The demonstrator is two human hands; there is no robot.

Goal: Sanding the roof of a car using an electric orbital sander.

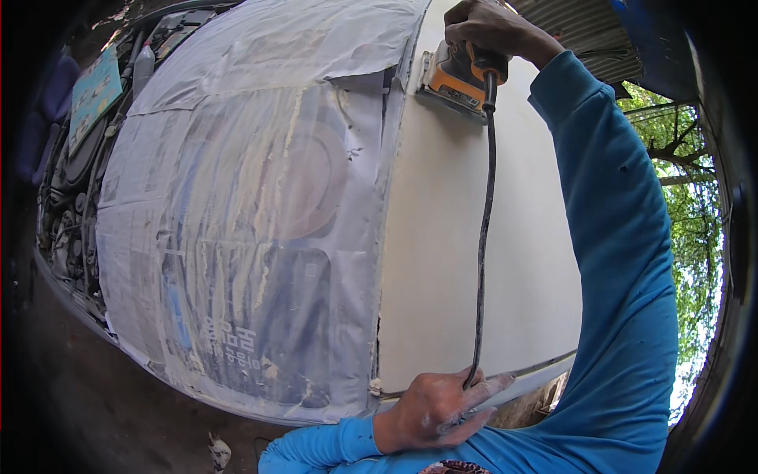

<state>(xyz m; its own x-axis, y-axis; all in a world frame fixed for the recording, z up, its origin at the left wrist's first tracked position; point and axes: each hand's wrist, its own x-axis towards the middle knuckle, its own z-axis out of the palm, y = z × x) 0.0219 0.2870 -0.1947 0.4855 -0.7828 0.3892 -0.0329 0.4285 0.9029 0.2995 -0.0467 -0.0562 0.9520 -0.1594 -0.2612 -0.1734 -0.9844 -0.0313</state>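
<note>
While our right hand (482,28) curls closed over one orange-and-black sander (456,85), we see in the head view that the tool rests on one pale car roof (450,213), near its far edge. One black cord (485,213) runs from it to our left hand (434,407), whose dusty fingers stand partly outstretched, the cord pinched beside the thumb. We wear two blue sleeves (624,229). Beside the roof, wrinkled sheeting (150,174) covers the windshield; beyond it we count one clear bottle (144,67).

White lettering (229,344) — on translucent sheet (257,201)
</note>
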